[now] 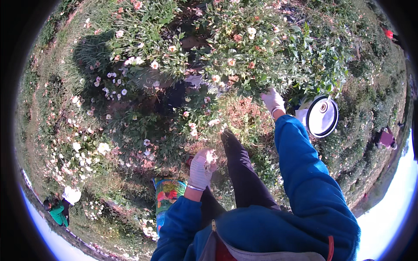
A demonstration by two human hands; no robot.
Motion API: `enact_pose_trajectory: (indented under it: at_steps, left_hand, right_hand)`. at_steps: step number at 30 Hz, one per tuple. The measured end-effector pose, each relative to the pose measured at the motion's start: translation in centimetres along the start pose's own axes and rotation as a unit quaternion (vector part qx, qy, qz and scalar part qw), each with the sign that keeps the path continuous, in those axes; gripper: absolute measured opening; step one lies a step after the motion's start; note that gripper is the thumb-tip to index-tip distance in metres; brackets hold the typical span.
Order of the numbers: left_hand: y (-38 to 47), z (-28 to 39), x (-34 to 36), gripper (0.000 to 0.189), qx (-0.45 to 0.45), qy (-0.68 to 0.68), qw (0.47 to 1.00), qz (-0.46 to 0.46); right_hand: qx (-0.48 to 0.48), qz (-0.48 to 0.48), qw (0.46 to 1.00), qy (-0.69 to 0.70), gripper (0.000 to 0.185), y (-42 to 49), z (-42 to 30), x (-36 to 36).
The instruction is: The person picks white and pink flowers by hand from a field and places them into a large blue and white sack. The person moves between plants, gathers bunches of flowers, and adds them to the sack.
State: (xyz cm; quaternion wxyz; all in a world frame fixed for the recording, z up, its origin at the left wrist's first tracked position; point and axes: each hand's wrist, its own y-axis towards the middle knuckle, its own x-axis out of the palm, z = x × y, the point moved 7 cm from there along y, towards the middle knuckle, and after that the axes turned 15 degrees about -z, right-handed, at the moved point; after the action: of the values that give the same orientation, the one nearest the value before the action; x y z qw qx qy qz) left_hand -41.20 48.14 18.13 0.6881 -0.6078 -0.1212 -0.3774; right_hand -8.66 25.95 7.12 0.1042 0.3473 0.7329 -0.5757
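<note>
My left hand (200, 171), in a whitish knitted glove, is closed around a bunch of pale petals (211, 159) in front of my legs. My right hand (273, 99), gloved alike, reaches out to the lower edge of a leafy flowering bush (248, 70). Its fingertips are near the leaves, and I cannot make out whether they grip a stem. Just right of that hand is a white round container (321, 122) with a dark rim, which looks like a bucket. White and pinkish blossoms (194, 128) grow between my two hands.
A brightly printed bag (168, 195) stands by my left forearm. Dry reddish plant litter (246, 109) covers ground between the bushes. A person in green (58, 213) with a white bag (72, 195) is far left; another person (386, 138) is far right.
</note>
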Motion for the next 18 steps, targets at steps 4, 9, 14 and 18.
enact_pose_trajectory:
  at_steps: [4,9,14,18]
  left_hand:
    - [-1.7,-1.7,-1.2,0.020,-0.036,-0.072,0.997,0.007]
    - [-5.3,-4.4,-5.9,0.016,-0.014,-0.153,0.981,0.121]
    - [-5.8,-5.1,-9.6,0.022,0.019,-0.151,0.967,0.206]
    - [-5.9,-5.4,-11.8,0.015,0.071,-0.128,0.966,0.212]
  right_hand:
    - [-0.044,-0.019,0.993,0.103,0.020,1.6,4.0,1.2]
    - [-0.053,-0.090,0.985,0.136,0.015,-3.2,-2.9,2.6]
    - [-0.127,-0.311,0.941,0.042,0.023,-13.2,-12.1,11.4]
    - [-0.247,-0.275,0.874,-0.315,0.052,-14.8,-18.1,20.7]
